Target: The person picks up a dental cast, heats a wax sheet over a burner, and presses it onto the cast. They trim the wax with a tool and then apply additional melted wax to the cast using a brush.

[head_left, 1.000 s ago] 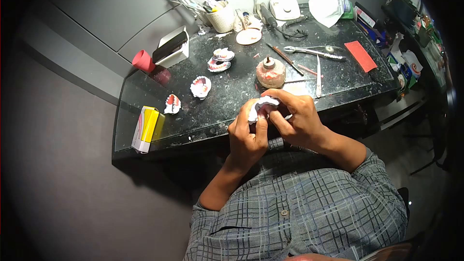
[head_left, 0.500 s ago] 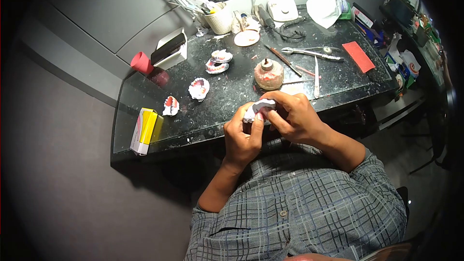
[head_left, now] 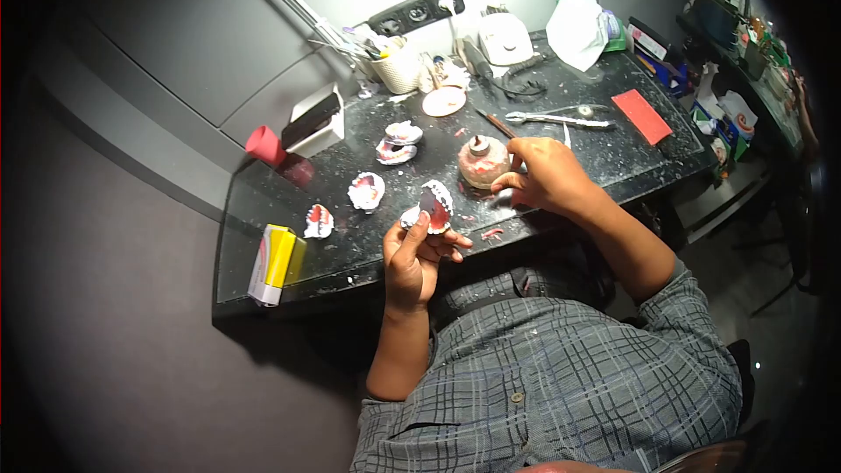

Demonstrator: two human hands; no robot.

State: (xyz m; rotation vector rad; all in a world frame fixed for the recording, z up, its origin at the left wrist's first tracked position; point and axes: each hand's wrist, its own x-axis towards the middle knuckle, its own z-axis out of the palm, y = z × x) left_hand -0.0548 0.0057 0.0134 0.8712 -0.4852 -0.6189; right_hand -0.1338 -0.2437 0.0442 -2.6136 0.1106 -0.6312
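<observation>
My left hand (head_left: 410, 261) grips a white plaster dental model (head_left: 439, 201) with a red wax base and a row of teeth, held tilted above the bench's front edge. My right hand (head_left: 547, 177) is over the bench, just right of a round glass spirit burner (head_left: 484, 163). Its thumb and index finger are apart, with nothing visible between them. A brown-handled tool (head_left: 497, 123) lies by the index finger, its lower end hidden under the hand. Beyond the hand lie metal pliers (head_left: 561, 120). Red wax scraps (head_left: 492, 234) rest near the front edge.
More dental models (head_left: 365, 191) stand to the left, near a yellow-and-white box (head_left: 273, 264) and a red cup (head_left: 265, 146). A red wax sheet (head_left: 642, 117) lies at right. At the back are a tool pot (head_left: 399, 70), a pink-stained dish (head_left: 444, 102) and a white device (head_left: 505, 39).
My right hand has let go of the dental model and moved right and away to beside the burner. My left hand has shifted left, turning the model's red side into view.
</observation>
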